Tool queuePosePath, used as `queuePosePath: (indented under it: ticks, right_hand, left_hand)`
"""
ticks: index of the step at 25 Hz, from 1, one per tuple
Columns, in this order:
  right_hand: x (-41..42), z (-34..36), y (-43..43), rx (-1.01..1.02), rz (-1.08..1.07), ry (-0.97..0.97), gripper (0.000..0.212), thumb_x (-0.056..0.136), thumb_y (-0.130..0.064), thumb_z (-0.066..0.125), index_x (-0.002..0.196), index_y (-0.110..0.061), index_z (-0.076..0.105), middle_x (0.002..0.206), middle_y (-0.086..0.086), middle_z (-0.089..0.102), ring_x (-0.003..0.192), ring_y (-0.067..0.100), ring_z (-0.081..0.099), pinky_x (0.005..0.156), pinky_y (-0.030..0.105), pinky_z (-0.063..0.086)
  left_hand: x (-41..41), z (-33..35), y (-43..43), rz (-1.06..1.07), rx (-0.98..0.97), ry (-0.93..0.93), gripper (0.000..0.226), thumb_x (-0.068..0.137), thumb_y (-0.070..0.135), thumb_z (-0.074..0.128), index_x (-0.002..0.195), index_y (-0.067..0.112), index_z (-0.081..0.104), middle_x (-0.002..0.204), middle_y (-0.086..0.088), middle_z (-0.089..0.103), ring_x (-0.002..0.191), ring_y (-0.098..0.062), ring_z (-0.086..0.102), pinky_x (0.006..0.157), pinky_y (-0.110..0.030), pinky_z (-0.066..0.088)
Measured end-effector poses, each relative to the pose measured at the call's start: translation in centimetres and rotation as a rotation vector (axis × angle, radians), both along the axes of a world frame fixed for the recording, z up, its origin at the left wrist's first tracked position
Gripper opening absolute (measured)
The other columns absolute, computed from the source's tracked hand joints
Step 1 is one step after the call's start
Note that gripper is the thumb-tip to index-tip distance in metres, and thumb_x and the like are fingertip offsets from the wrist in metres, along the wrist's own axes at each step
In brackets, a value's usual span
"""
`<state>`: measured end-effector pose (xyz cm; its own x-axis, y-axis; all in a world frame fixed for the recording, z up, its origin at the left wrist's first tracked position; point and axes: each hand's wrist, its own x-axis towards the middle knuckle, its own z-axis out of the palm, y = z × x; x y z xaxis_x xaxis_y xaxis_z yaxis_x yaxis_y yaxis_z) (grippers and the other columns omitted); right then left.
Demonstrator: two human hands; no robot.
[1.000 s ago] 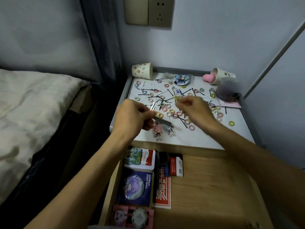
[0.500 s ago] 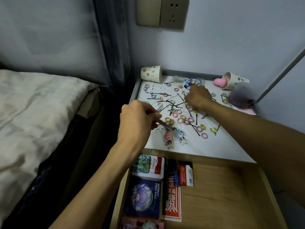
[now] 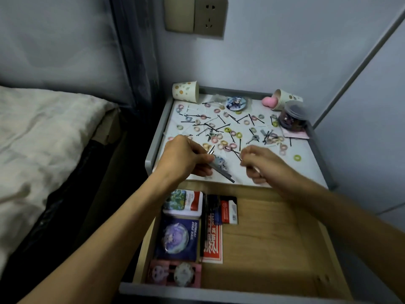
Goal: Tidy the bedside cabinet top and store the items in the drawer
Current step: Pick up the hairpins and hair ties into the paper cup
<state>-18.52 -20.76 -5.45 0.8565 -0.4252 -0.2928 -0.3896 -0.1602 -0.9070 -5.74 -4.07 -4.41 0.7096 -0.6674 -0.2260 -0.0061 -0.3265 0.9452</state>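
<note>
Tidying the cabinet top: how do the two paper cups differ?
The left paper cup stands on end in the back left corner; the right paper cup lies on its side at the back right. A pink sponge sits at the right cup's mouth, none by the left. Both are pale with small prints.

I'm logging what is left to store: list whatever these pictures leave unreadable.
Head view only:
- Right hand: curled fingers and blur hide whether it holds anything.
- Left hand: the thin metal pieces it grips are blurred; their number is unreadable.
- Small figure: half behind those pieces and that hand.
- Jar: contents dim and blurred.
- Drawer: front right corner cut off by the frame's bottom edge.
</note>
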Motion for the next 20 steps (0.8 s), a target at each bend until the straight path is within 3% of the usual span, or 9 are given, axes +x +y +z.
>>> queuePosePath:
  ticks: [2, 5, 11, 15, 17, 20]
  right_hand:
    - [-4.0, -0.7, 2.6, -0.142, 0.035, -0.017, 0.009, 0.094, -0.023, 0.060, 0.091, -0.017, 0.066, 0.058, -0.018, 0.056, 0.050, -0.003, 0.049, 0.046, 0.008, 0.034]
    - [-7.2, -2.1, 4.6, -0.199, 0.038, -0.093, 0.012, 0.093, -0.020, 0.063, 0.094, -0.014, 0.073, 0.065, -0.023, 0.063, 0.057, -0.010, 0.054, 0.052, 0.005, 0.037]
    - [-8.0, -4.9, 5.5, -0.029, -0.026, -0.070, 0.009, 0.089, -0.018, 0.068, 0.085, -0.013, 0.073, 0.062, -0.009, 0.063, 0.050, 0.002, 0.045, 0.049, 0.019, 0.035]
    - [-7.4, -5.8, 6.0, 0.010, 0.036, 0.002, 0.018, 0.089, -0.024, 0.068, 0.074, -0.015, 0.069, 0.056, -0.009, 0.059, 0.045, 0.001, 0.039, 0.047, 0.016, 0.030]
    - [-7.0, -6.1, 6.0, -0.099, 0.109, 0.064, 0.021, 0.090, -0.029, 0.067, 0.072, -0.018, 0.068, 0.066, -0.008, 0.064, 0.049, -0.003, 0.046, 0.053, 0.017, 0.033]
    - [-7.0, -6.6, 6.0, -0.234, 0.166, 0.146, 0.024, 0.091, -0.033, 0.064, 0.073, -0.017, 0.068, 0.082, -0.007, 0.068, 0.069, -0.004, 0.056, 0.064, 0.022, 0.040]
  left_hand:
    - [-1.5, -0.6, 0.3, -0.051, 0.013, 0.089, 0.008, 0.084, 0.000, 0.070, 0.081, -0.008, 0.070, 0.071, -0.026, 0.070, 0.054, -0.023, 0.069, 0.053, -0.024, 0.057]
    - [-3.5, -1.8, 0.8, -0.105, 0.035, 0.152, 0.009, 0.084, 0.000, 0.070, 0.083, -0.009, 0.070, 0.073, -0.027, 0.070, 0.054, -0.020, 0.069, 0.052, -0.021, 0.056]
    - [-4.9, -3.8, 0.7, -0.092, 0.113, 0.139, 0.014, 0.083, 0.004, 0.072, 0.089, -0.009, 0.071, 0.069, -0.022, 0.071, 0.054, -0.019, 0.068, 0.057, -0.024, 0.059]
    - [-4.9, -4.5, 1.0, -0.100, 0.136, 0.143, 0.011, 0.083, 0.003, 0.072, 0.088, -0.007, 0.072, 0.071, -0.024, 0.071, 0.056, -0.021, 0.069, 0.057, -0.025, 0.059]
    - [-5.0, -4.8, 1.1, -0.113, 0.145, 0.157, 0.011, 0.082, 0.002, 0.073, 0.087, -0.007, 0.072, 0.073, -0.024, 0.072, 0.057, -0.021, 0.069, 0.059, -0.025, 0.060]
    - [-4.9, -5.4, 1.1, -0.183, 0.185, 0.151, 0.008, 0.082, 0.004, 0.073, 0.085, -0.003, 0.072, 0.071, -0.019, 0.073, 0.062, -0.023, 0.071, 0.065, -0.029, 0.061]
